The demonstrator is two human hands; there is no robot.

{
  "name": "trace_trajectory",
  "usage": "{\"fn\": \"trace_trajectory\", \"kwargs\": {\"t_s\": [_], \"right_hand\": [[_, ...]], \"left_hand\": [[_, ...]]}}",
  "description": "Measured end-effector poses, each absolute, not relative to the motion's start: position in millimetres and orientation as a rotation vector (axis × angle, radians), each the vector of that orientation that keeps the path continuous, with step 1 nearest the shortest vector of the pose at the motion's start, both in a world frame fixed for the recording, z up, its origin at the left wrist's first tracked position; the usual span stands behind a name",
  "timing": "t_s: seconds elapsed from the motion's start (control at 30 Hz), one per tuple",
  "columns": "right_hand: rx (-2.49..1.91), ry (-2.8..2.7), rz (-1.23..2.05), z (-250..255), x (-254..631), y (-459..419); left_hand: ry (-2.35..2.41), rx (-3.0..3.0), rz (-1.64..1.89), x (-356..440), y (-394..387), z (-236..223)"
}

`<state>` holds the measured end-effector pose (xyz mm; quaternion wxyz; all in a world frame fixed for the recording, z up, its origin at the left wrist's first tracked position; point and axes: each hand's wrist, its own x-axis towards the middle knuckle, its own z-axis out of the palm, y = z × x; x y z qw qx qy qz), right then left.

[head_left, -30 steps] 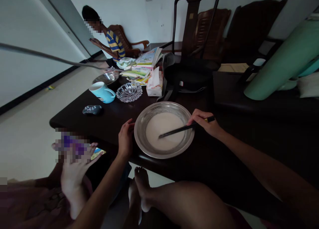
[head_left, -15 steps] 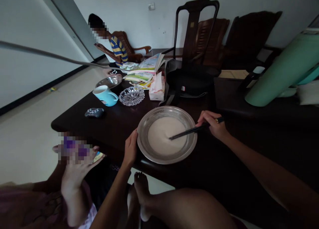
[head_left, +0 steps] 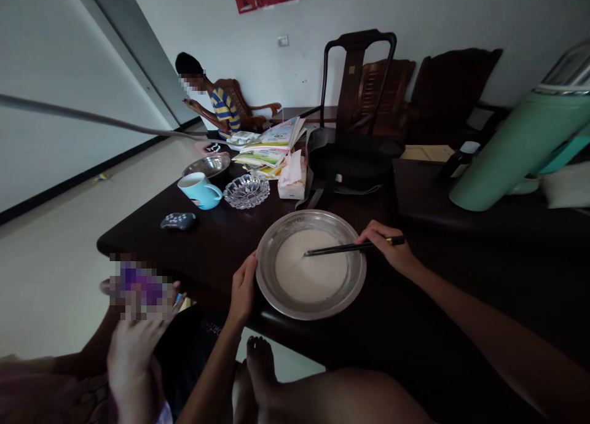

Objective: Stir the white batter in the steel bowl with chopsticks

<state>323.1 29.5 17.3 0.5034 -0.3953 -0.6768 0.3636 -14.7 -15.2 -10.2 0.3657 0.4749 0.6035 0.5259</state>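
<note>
A wide metal bowl (head_left: 266, 282) stands on the dark wooden table, near its front edge. Pale, smooth batter-like liquid (head_left: 308, 279) covers its bottom. My left hand (head_left: 244, 286) grips the bowl's left rim, fingers against the outer wall. Over the right rim, my right hand (head_left: 385, 244) is closed round a pair of black chopsticks (head_left: 338, 249) with gold bands near the top. The chopsticks slant leftward, and their tips dip into the liquid near its upper middle.
Left on the table (head_left: 138, 233) are a game controller (head_left: 178, 221), blue mug (head_left: 200, 192), glass dish (head_left: 247, 191) and second metal bowl (head_left: 209, 164). Behind lie books (head_left: 271, 142), a tissue pack (head_left: 292, 181) and a black bag (head_left: 354, 160). A green flask (head_left: 516, 147) leans at right. Two other people sit nearby.
The chopstick tips have moved left and toward the far side of the liquid, and the chopsticks lie flatter. My left hand stays on the rim. The view has tilted up slightly.
</note>
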Motion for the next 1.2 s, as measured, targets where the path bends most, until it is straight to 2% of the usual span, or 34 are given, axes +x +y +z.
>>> {"fn": "trace_trajectory", "kwargs": {"t_s": [0.13, 0.23, 0.33, 0.43, 0.53, 0.77, 0.97, 1.2], "right_hand": [[-0.923, -1.514, 0.998, 14, 321, 30], [-0.943, -1.656, 0.915, 14, 319, 30], [-0.994, -1.514, 0.870, 15, 320, 30], [-0.976, -1.373, 0.949, 18, 317, 27], [-0.961, -1.498, 1.008, 24, 306, 22], [-1.059, -1.434, 0.741, 33, 314, 11], [-0.996, -1.439, 0.881, 25, 315, 0], [-0.902, -1.138, 0.977, 18, 311, -1]], "left_hand": [[1.573, 1.234, 1.354, -13, -16, -9], [1.569, 1.243, 1.360, -12, -16, -8], [1.556, 1.247, 1.357, -13, -15, -8], [1.566, 1.254, 1.356, -13, -16, -9], [1.576, 1.242, 1.357, -12, -16, -8], [1.546, 1.212, 1.346, -13, -17, -7], [1.569, 1.194, 1.326, -15, -16, -8], [1.541, 1.190, 1.338, -14, -17, -5]]}}
